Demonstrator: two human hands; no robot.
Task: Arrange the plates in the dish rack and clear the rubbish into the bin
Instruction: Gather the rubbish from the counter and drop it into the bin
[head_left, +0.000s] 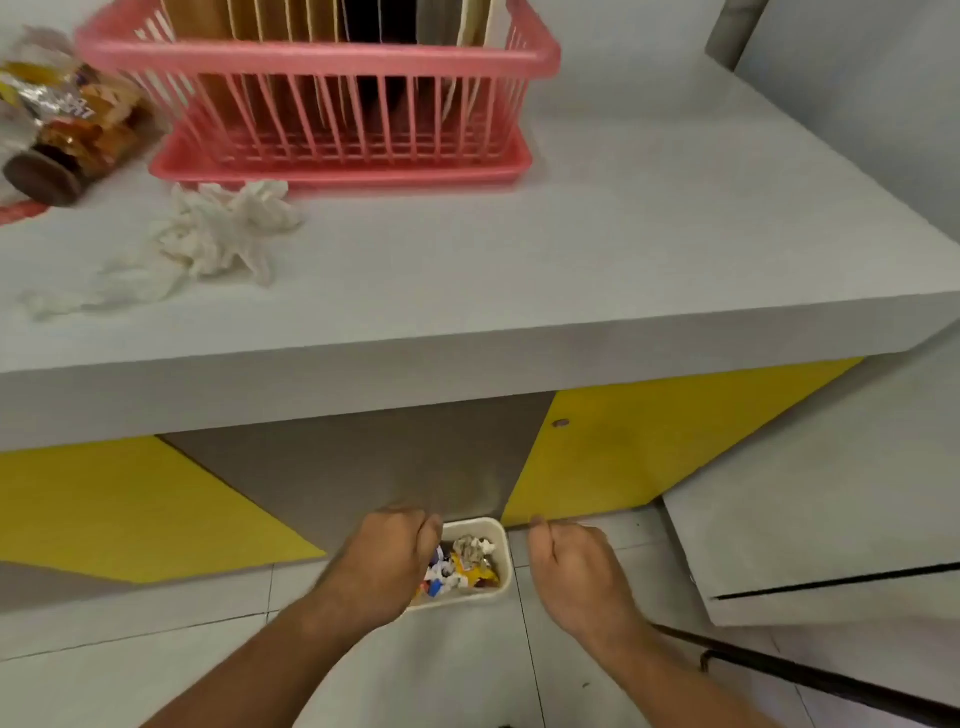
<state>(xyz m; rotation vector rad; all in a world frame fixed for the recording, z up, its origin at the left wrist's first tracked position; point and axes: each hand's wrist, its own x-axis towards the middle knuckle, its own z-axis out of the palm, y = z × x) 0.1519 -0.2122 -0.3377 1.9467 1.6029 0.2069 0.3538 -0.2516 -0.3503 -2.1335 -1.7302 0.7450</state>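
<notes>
Both hands are hanging low near the floor, the left hand overlapping the rim of the small bin holding rubbish and the right hand just beside it, fingers curling under so I cannot tell any grip, while plates are standing in the pink dish rack on the table.

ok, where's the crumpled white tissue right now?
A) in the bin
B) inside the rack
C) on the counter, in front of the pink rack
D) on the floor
C: the crumpled white tissue lies on the counter, just in front of the pink dish rack and well above the bin.
</notes>
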